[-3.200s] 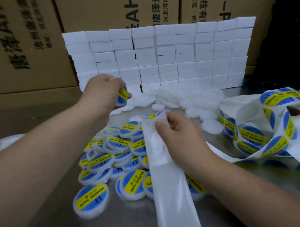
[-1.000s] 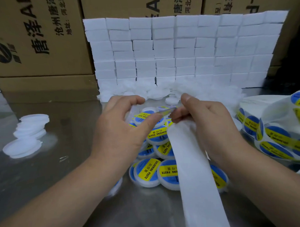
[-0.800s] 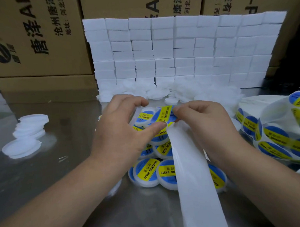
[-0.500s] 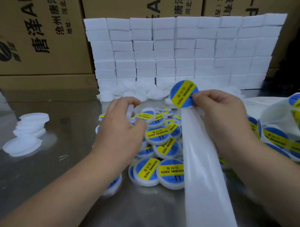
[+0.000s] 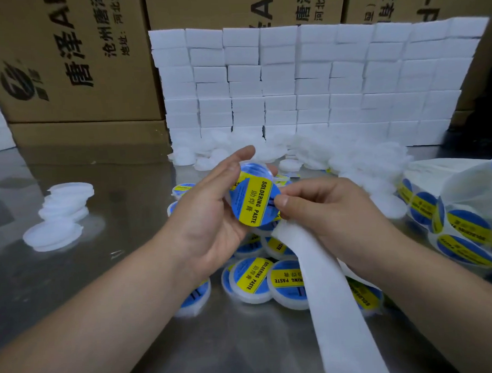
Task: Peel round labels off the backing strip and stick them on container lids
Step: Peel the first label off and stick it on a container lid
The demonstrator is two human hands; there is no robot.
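Note:
My left hand (image 5: 210, 229) grips a round white container lid (image 5: 254, 167); only its top edge shows behind a round blue and yellow "SOLDERING PASTE" label (image 5: 253, 200). My right hand (image 5: 332, 211) pinches the right edge of that label with its thumb and holds it against the lid. The bare white backing strip (image 5: 335, 308) runs from under my right hand toward me. Below my hands, several labelled lids (image 5: 253, 278) lie in a pile.
A coil of strip with unpeeled labels (image 5: 464, 229) lies at the right. Plain white lids are stacked at the left (image 5: 64, 204) and heaped at the back (image 5: 364, 165). A wall of white foam blocks (image 5: 305, 86) and cardboard boxes (image 5: 67, 67) close off the metal table (image 5: 75, 290).
My right hand peeled a label off the strip, lifted it, then brought it down and left. My left hand took a lid from the pile and raised it behind the label.

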